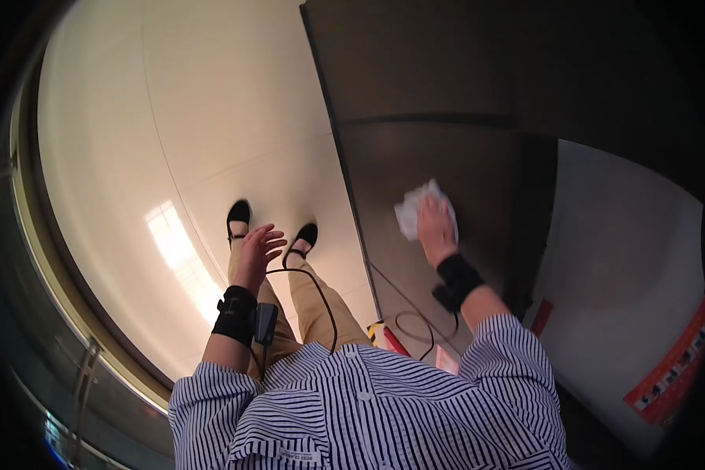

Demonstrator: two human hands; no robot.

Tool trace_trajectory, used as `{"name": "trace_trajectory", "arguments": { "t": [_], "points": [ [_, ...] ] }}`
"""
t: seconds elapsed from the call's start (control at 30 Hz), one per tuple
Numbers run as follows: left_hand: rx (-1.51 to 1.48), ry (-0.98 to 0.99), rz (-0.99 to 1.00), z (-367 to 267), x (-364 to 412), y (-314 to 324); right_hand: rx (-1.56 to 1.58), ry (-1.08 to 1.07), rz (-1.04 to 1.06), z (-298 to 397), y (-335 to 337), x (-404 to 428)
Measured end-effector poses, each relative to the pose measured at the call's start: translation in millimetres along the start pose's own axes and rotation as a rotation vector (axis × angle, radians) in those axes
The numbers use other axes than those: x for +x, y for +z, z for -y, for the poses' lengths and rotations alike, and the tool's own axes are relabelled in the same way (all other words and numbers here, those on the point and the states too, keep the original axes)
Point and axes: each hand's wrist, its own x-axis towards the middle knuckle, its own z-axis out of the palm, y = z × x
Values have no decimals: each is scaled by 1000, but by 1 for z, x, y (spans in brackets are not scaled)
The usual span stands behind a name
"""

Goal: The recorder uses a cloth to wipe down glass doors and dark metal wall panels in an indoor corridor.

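Note:
My right hand [436, 230] lies flat over a crumpled white cloth or paper wipe [410, 214], which it presses on a dark brown panel [382, 170]. Its fingers point away from me, and the wipe spreads out past the fingertips and to the left. My left hand [260, 252] hangs in the air above my legs, with fingers apart and nothing in it. Each wrist wears a black band, and a small black box [265, 323] sits beside the left one. The palm of my right hand is hidden.
Black cables [323, 282] run near my waist and right wrist. Glossy pale floor [211, 117] lies around my black shoes, with a glass railing [88, 376] at the left. A grey-white panel [617, 247] with a red printed strip [675, 364] stands at the right. Yellow-black tape [376, 333] is low in view.

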Motion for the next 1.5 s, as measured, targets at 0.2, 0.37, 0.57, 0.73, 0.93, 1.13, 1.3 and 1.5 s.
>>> {"name": "trace_trajectory", "arguments": {
  "t": [0.2, 0.37, 0.57, 0.73, 0.93, 1.13, 1.3, 1.5],
  "points": [
    [133, -136, -92, 27, 2, -3, 55, 98, -268, -34, -81, 118],
    [-179, -198, -117, 46, 13, 15, -154, -223, 167, 42, 45, -39],
    [-357, -166, -84, 55, 18, 1, -101, -663, 492, 61, 60, -174],
    [-341, -68, 57, 37, 15, 27, -112, -333, 201, 62, 19, 20],
    [-143, -122, -75, 27, 10, 39, 80, -164, -185, 60, 38, 178],
    [-108, -112, -51, 1, -3, 50, -196, -648, 534, 156, 165, -37],
    [-67, -114, -52, 0, 0, 55, -62, -815, 746, 157, 185, -116],
    [46, -155, -73, 10, 7, 58, -20, -262, 186, 147, 125, 114]
  ]
}}
